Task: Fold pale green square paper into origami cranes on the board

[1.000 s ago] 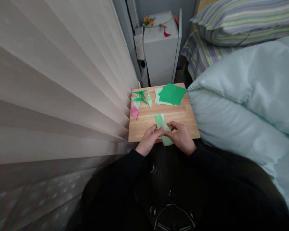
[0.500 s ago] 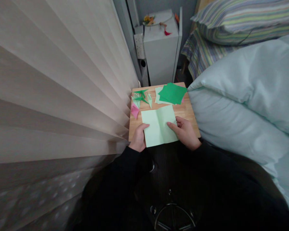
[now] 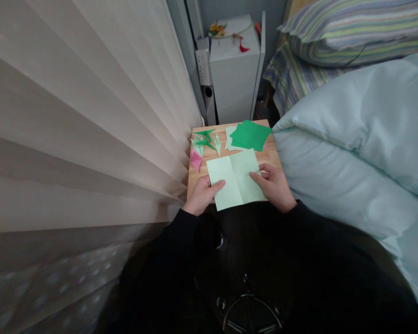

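Between my hands is a light green sheet of origami paper (image 3: 230, 183) with a crease running down its middle. My left hand (image 3: 202, 192) grips its left edge, thumb on top and fingers hidden underneath. At the right edge, my right hand (image 3: 276, 186) pinches the sheet between thumb and fingers. The paper tilts slightly and overhangs the near edge of a small wooden table (image 3: 221, 131). Behind it lie dark green square sheets (image 3: 251, 135) on top of light green ones (image 3: 231, 139). Folded green paper figures (image 3: 205, 138) and a pink folded piece (image 3: 196, 160) rest at the table's left.
A pleated curtain (image 3: 125, 116) hangs close along the left side. On the right, a bed with a pale blue quilt (image 3: 351, 139) and a striped pillow (image 3: 362, 32) borders the table. A white cabinet (image 3: 234, 83) stands behind it.
Both hands and the light green sheet have shifted a little to the right, and the sheet has turned slightly counter-clockwise. My left thumb now reaches farther over the paper.
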`<state>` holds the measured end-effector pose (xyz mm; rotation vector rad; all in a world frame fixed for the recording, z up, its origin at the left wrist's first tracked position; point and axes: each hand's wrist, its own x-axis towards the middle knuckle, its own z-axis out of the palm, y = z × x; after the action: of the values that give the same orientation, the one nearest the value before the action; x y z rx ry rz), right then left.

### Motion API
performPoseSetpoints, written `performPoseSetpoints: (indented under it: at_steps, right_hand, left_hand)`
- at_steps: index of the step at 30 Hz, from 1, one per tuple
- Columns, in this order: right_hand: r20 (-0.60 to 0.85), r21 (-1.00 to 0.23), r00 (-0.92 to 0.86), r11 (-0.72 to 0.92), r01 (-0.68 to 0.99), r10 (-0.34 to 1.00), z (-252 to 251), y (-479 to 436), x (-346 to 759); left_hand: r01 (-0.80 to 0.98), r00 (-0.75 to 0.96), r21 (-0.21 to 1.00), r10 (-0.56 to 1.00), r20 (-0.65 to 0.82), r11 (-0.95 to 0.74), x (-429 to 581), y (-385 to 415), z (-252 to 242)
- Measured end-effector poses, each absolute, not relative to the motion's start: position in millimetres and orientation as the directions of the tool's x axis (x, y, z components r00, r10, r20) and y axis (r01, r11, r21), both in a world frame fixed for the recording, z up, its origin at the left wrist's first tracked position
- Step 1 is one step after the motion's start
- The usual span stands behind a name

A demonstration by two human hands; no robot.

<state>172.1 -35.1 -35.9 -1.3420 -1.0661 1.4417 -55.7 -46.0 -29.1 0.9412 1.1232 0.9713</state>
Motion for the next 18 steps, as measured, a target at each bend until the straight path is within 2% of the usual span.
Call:
performPoseSetpoints:
  at_steps: [4, 8, 11, 14, 18]
  right_hand:
    - [-0.211, -0.975, -0.025, -0.212, -0.061, 0.977, -31, -33, 174]
    - [-0.102, -0.995, -0.022, -0.102, -0.011, 0.995, -26, -31, 177]
    - [-0.105, -0.994, -0.064, -0.106, -0.011, 0.992, -21, -30, 182]
    - [-0.146, -0.988, -0.134, -0.153, -0.039, 0.98, -15, -29, 188]
    - [-0.04, -0.991, -0.208, -0.013, 0.13, 0.977, -10, -29, 191]
  left_hand:
    - [-0.194, 0.127, 0.928, 0.946, -0.297, 0.317, -57, -44, -23]
    - [-0.209, 0.119, 0.923, 0.945, -0.304, 0.324, -58, -43, -19]
    - [-0.101, 0.144, 0.971, 0.969, -0.202, 0.217, -64, -41, -16]
    - [0.043, 0.243, 0.995, 0.965, -0.102, 0.094, -72, -39, -10]
    - [0.127, 0.425, 0.991, 0.901, -0.083, 0.032, -78, -41, -1]
